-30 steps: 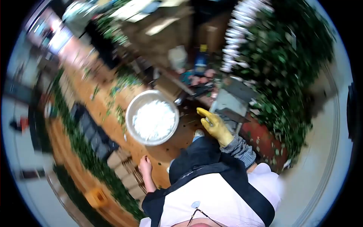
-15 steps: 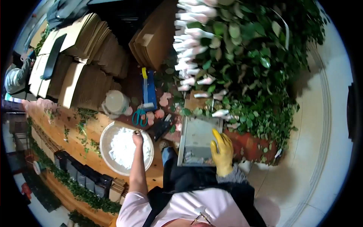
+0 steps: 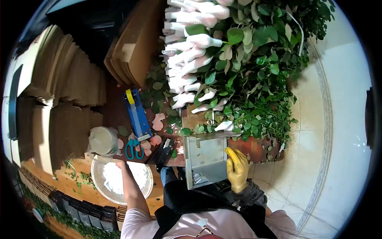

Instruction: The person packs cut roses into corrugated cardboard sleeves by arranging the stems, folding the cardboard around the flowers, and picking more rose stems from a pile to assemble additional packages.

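My bare left hand [image 3: 120,164] is at the far rim of a round white basin [image 3: 95,187], just below a plastic-wrapped pale roll [image 3: 102,141]. Its fingers are too small and partly hidden to read. Inside the basin lies a heap of white pieces [image 3: 135,173]. My right hand [image 3: 237,170] wears a yellow glove, with fingers extended and nothing visible in them. It is at the right side of a grey metal box [image 3: 207,157], close to or touching its edge. Small pale bits [image 3: 200,178] lie in the box's near end.
Leafy stems [image 3: 258,67] with white-sleeved flower heads [image 3: 191,59] are piled at the back right. A blue tape dispenser [image 3: 137,115], teal scissors [image 3: 133,148], a black device [image 3: 161,153] and pink petals [image 3: 158,122] lie on the table. Cardboard stacks [image 3: 71,67] stand left.
My left hand has moved from over the white pieces to the basin's far rim. My gloved right hand stays beside the metal box. The whole view has shifted.
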A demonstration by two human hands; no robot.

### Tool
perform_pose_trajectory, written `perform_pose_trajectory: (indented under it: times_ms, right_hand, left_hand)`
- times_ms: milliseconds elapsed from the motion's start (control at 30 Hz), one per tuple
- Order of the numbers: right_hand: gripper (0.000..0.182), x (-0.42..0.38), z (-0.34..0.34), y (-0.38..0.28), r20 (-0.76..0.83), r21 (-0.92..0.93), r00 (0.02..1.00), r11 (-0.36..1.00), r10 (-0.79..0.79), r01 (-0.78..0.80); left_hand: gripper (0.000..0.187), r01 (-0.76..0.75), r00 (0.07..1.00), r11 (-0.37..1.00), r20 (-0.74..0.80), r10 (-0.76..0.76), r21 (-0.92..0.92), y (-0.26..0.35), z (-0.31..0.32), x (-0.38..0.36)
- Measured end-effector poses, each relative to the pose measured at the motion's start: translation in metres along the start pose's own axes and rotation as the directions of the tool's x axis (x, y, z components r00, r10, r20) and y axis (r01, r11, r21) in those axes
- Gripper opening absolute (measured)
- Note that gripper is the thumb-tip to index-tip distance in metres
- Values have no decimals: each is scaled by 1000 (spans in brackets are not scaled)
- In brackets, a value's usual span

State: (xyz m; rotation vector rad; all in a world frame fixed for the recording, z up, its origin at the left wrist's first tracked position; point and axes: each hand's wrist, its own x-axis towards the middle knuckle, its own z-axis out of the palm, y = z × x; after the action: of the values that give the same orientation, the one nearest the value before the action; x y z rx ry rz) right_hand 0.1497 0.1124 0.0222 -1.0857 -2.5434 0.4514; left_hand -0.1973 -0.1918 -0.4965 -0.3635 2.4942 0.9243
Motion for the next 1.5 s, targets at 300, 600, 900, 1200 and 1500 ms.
perform_pose_trajectory:
  times_ms: [300, 600, 900, 1200, 1500]
  right_hand:
    - [36, -11, -2, 11, -3, 56, 999, 998, -41, 41]
    - [43, -6, 20, -21, 292, 748, 846, 658, -447, 89]
    - [55, -20, 39, -143, 521, 847, 595, 457, -613, -271]
    - [40, -41, -50, -100, -149, 536, -152, -209, -977, 818]
    - [45, 68, -87, -14, 46, 832, 366, 239, -929, 501]
  left_hand:
    - [22, 70, 984, 725, 165, 62, -686, 1, -87, -106]
    - [19, -281, 920, 747, -390, 31, -603, 72, -379, -349]
    - [27, -612, 780, 759, -7, 626, -222, 181, -194, -522]
    - [42, -154, 968, 185, -186, -171, -971, 73, -355, -407]
    - [36, -385, 917, 905, -35, 397, 181, 187, -383, -457]
